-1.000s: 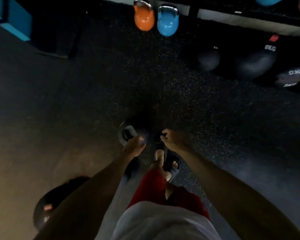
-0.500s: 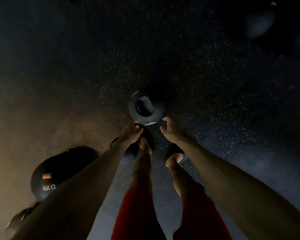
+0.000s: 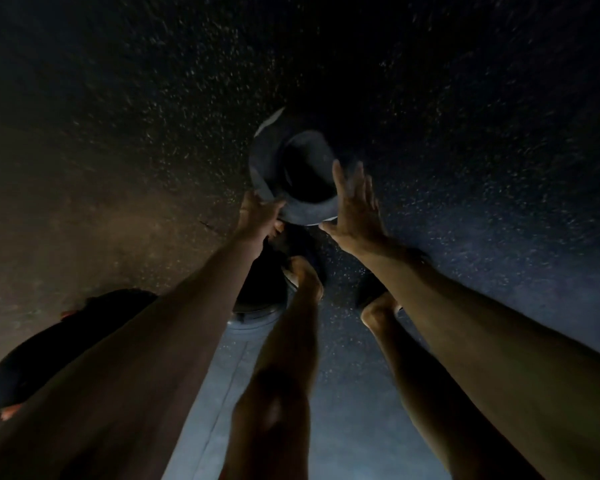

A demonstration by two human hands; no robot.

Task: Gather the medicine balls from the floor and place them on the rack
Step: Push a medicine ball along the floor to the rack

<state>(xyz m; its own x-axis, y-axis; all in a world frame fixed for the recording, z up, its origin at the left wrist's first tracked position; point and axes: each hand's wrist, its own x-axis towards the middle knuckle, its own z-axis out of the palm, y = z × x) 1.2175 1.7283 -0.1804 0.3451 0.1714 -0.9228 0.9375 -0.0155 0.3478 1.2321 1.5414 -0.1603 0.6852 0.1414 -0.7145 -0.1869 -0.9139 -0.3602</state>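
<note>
We've got the med ball just ahead of our feet; L hand curls round its near edge, R hand flat w/ straight fingers on its right side.

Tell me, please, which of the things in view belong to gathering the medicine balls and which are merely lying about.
Part of the job:
- medicine ball, gripped by the left hand, with the right hand flat against its side
- second medicine ball, on the floor at lower left

Not part of it:
- speckled floor
- sandal
- dark round thing by the foot, too dim to identify
</note>
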